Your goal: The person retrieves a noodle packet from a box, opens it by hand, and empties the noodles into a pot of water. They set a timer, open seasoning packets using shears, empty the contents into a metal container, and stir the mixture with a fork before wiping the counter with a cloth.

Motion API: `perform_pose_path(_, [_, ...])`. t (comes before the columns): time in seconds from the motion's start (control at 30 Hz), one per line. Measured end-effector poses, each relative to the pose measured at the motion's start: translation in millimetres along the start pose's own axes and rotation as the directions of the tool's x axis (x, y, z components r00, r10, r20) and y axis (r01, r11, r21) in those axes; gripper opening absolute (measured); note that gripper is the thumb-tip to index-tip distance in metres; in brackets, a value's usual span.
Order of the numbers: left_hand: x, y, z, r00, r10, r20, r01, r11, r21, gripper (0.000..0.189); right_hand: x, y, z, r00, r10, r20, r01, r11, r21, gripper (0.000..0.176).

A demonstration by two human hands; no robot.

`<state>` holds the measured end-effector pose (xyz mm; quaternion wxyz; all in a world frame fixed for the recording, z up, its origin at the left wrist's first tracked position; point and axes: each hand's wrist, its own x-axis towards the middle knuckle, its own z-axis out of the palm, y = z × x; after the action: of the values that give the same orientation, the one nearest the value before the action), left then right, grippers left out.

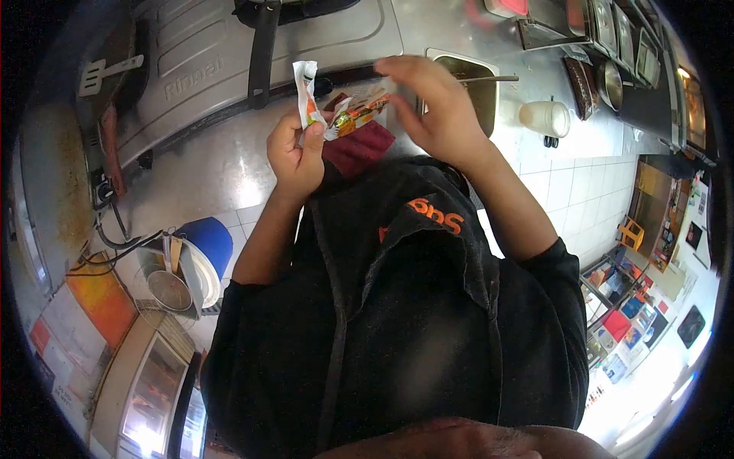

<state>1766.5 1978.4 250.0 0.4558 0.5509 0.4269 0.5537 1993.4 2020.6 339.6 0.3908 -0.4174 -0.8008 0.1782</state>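
Packet (353,115) is up at chest height over the counter (229,168), above the red cloth (359,145). Left hand (294,153) pinches its near end, thumb and fingers closed on it, with a white torn strip (306,88) sticking up out of the grip. Right hand (436,107) is curled at the far end but blurred, so I can't tell if it grips or only touches.

Reads as a tear-open. I'd keep the left pinch tight just beside the tear line, pull short, and keep the mouth up so nothing spills.

Room: free air between hands and chest. Ahead, the stove (229,53) edge is on the left. The well (478,84), with a handle across it, is just past my right hand, and the cup (544,118) is further right. Elbows in.
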Motion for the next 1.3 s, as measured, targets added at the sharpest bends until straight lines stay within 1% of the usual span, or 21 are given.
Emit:
perform_pose_path(0.1, [-8.9, -3.0, -10.0, 0.998, -0.016, -0.062, 0.018, 0.999, 0.040, 0.016, -16.8, 3.2, 0.5, 0.954, 0.300, -0.022, -0.299, 0.954, 0.034, 0.038])
perform_pose_path(0.2, [-24.9, -2.8, -19.6, 0.984, 0.014, -0.176, -0.014, 1.000, 0.001, 0.016, -41.9, 11.8, 28.3, 0.850, 0.464, 0.248, -0.465, 0.883, -0.058, 0.035])
perform_pose_path(0.23, [-30.3, -0.2, -26.6, 0.983, 0.054, -0.174, -0.046, 0.998, 0.047, 0.017, -49.0, 12.9, 38.1, 0.796, 0.475, 0.375, -0.455, 0.878, -0.146, 0.039])
perform_pose_path(0.3, [-42.5, 0.0, -39.0, 0.973, 0.078, -0.219, -0.059, 0.994, 0.093, 0.019, -55.2, 15.3, 58.1, 0.636, 0.496, 0.592, -0.387, 0.868, -0.311, 0.047])
perform_pose_path(0.4, [-52.4, 12.2, -44.2, 0.957, 0.103, -0.273, -0.084, 0.993, 0.079, 0.023, -51.9, 6.7, 90.5, 0.628, 0.417, 0.657, -0.258, 0.908, -0.329, 0.058])
perform_pose_path(0.5, [-57.9, 18.9, -47.6, 0.934, 0.111, -0.338, -0.099, 0.994, 0.052, 0.024, -50.8, 2.9, 117.4, 0.590, 0.385, 0.710, -0.129, 0.912, -0.388, 0.064])
perform_pose_path(0.6, [-60.2, 23.4, -47.0, 0.919, 0.137, -0.370, -0.130, 0.991, 0.045, 0.023, -54.4, 22.3, 136.0, 0.561, 0.342, 0.754, -0.083, 0.929, -0.360, 0.054])
perform_pose_path(0.7, [-62.3, 21.8, -46.5, 0.902, 0.157, -0.403, -0.137, 0.987, 0.080, 0.022, -66.6, 37.0, 142.0, 0.664, 0.194, 0.722, 0.064, 0.947, -0.314, 0.039])
perform_pose_path(0.8, [-64.1, 25.9, -45.6, 0.895, 0.148, -0.420, -0.095, 0.985, 0.144, 0.024, -61.1, 44.2, 144.9, 0.581, 0.219, 0.784, -0.031, 0.968, -0.248, 0.027])
perform_pose_path(0.83, [-64.5, 20.5, -47.1, 0.885, 0.151, -0.440, -0.117, 0.988, 0.103, 0.025, -56.8, 39.1, 139.9, 0.622, 0.211, 0.754, -0.075, 0.975, -0.210, 0.026])
perform_pose_path(0.87, [-66.5, 18.8, -45.8, 0.856, 0.084, -0.510, -0.065, 0.996, 0.055, 0.022, -56.4, 31.7, 132.4, 0.662, 0.215, 0.718, -0.121, 0.976, -0.181, 0.025])
perform_pose_path(0.93, [-67.5, 20.0, -46.3, 0.778, 0.028, -0.628, 0.037, 0.995, 0.091, 0.022, -55.2, 13.9, 88.9, 0.734, 0.246, 0.633, -0.233, 0.967, -0.106, 0.025])
perform_pose_path(1.0, [-75.9, 13.4, -60.8, 0.747, -0.030, -0.664, 0.132, 0.986, 0.104, 0.027, -45.9, -12.0, 37.4, 0.799, 0.281, 0.532, -0.341, 0.940, 0.016, 0.027])
perform_pose_path(1.07, [-73.1, 10.2, -70.6, 0.791, 0.127, -0.599, 0.057, 0.959, 0.278, 0.027, -59.9, -17.3, -4.0, 0.878, 0.301, 0.373, -0.374, 0.917, 0.141, 0.030])
perform_pose_path(1.1, [-70.2, 13.6, -66.8, 0.793, 0.136, -0.594, 0.035, 0.963, 0.268, 0.027, -70.7, -18.4, -25.4, 0.906, 0.310, 0.289, -0.376, 0.902, 0.211, 0.031])
perform_pose_path(1.13, [-67.5, 17.2, -63.0, 0.795, 0.145, -0.588, 0.014, 0.966, 0.258, 0.027, -81.7, -18.4, -46.5, 0.934, 0.307, 0.182, -0.344, 0.912, 0.223, 0.033])
perform_pose_path(1.17, [-63.0, 24.9, -53.9, 0.785, 0.081, -0.614, 0.013, 0.989, 0.148, 0.026, -94.4, -17.1, -67.6, 0.951, 0.299, 0.076, -0.309, 0.922, 0.233, 0.035])
perform_pose_path(1.2, [-60.4, 30.7, -46.6, 0.773, 0.014, -0.634, 0.012, 0.999, 0.037, 0.026, -109.3, -14.4, -86.7, 0.933, 0.359, -0.022, -0.348, 0.916, 0.202, 0.035])
perform_pose_path(1.23, [-66.0, 13.9, -59.9, 0.798, 0.066, -0.599, -0.045, 0.998, 0.050, 0.026, -125.2, -9.1, -102.9, 0.904, 0.411, -0.120, -0.388, 0.905, 0.176, 0.035])
perform_pose_path(1.27, [-64.2, 16.6, -53.7, 0.800, 0.059, -0.598, -0.032, 0.998, 0.057, 0.026, -147.9, 2.6, -108.4, 0.836, 0.496, -0.235, -0.467, 0.868, 0.170, 0.034])
perform_pose_path(1.3, [-61.4, 19.5, -46.9, 0.801, 0.055, -0.597, -0.020, 0.998, 0.064, 0.026, -163.7, 9.6, -115.0, 0.725, 0.620, -0.300, -0.589, 0.784, 0.197, 0.036])
